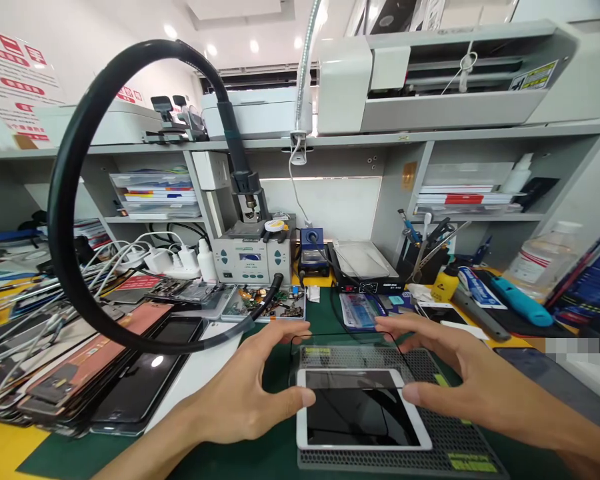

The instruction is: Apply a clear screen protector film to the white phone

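Note:
A clear, thin sheet with a dark edge (350, 343), like a screen protector, is held tilted between my two hands. My left hand (257, 380) grips its left side, thumb near, fingers at the far corner. On the opposite side my right hand (455, 373) grips it the same way. Below and partly behind the sheet lies a white-framed tablet (363, 417) with a dark screen, face up. The tablet rests on a grey perforated pad (460, 430) with yellow-green labels. Whether the sheet touches the tablet I cannot tell.
Stacked phones and tablet parts (105, 360) crowd the left. A black hose (60, 200) loops from a rework station (250, 260) over them. Behind my hands sit a parts tray (280, 303) and a heating plate (365, 267). Tools, a yellow bottle (445, 283) and a turquoise tool (523, 300) stand right.

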A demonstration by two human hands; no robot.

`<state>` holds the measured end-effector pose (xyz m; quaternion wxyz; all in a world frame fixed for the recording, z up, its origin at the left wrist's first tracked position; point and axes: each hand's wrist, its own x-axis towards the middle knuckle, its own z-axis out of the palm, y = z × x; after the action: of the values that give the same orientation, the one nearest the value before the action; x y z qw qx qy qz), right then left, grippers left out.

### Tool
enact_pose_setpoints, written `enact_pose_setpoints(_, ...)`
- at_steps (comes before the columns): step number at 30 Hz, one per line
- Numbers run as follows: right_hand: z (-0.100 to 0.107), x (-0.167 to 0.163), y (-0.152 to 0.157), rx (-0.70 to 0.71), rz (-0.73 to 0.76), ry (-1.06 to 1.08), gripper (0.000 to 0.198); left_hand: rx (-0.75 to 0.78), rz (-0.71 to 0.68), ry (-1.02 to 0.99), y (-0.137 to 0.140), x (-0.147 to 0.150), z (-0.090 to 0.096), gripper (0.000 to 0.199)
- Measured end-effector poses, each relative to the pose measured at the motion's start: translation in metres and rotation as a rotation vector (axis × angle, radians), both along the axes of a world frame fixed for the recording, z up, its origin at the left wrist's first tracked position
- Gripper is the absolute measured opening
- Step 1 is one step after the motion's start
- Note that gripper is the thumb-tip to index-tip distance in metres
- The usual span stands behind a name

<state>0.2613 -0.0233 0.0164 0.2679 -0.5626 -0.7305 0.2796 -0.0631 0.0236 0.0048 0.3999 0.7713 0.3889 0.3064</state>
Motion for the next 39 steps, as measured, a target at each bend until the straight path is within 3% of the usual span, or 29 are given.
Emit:
enact_pose_setpoints(14, 0.009, -0.006, -0.004, -0.026, -0.03, -0.003, 0.066, 0.135, -0.056, 0.2, 0.002, -0.005, -0.008, 0.064)
enact_pose_setpoints(23, 0.011, 0.008, 0.004, 0.051, -0.069, 0.326, 0.05, 0.108, -0.068, 0.187, 0.003, -0.006, -0.001, 0.064)
enact_pose_setpoints(30, 0.007, 0.004, 0.0, -0.076, 0.059, 0.048, 0.075, 0.11, -0.119, 0.262, 0.001, -0.002, 0.005, 0.064)
enact_pose_setpoints(39, 0.01, -0.003, -0.011, -0.01, 0.017, -0.222, 0.067, 0.134, -0.158, 0.283, 0.001, 0.0, 0.0, 0.067)
